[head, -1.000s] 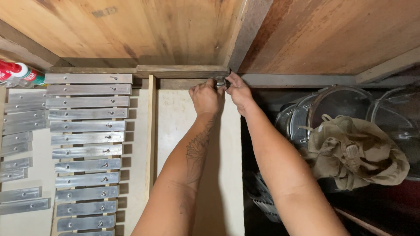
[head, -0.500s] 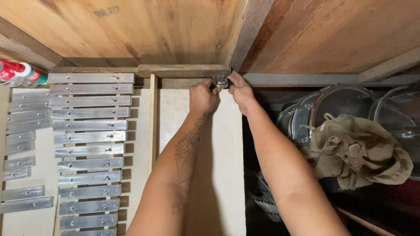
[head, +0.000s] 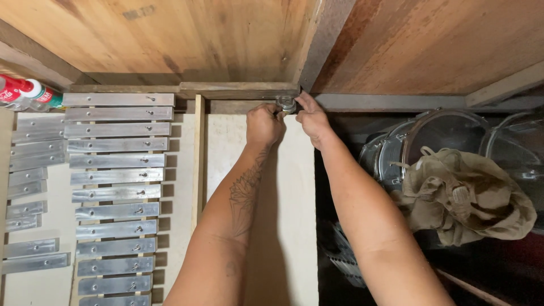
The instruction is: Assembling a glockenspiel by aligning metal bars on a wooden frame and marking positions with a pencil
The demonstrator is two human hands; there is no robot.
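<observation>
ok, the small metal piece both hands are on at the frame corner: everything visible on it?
The metal fitting is small, silvery and shiny, roundish like a nut or cap; its exact type is too small to tell. It sits at the end of the dark wooden crossbar, by the corner of the frame. The left hand pinches it from the left and the right hand from the right, partly hiding it.

I see metal bars [head: 116, 187] stacked in rows at frame left, drums [head: 430, 141] at right, a cloth bag [head: 470, 198] on them.
</observation>
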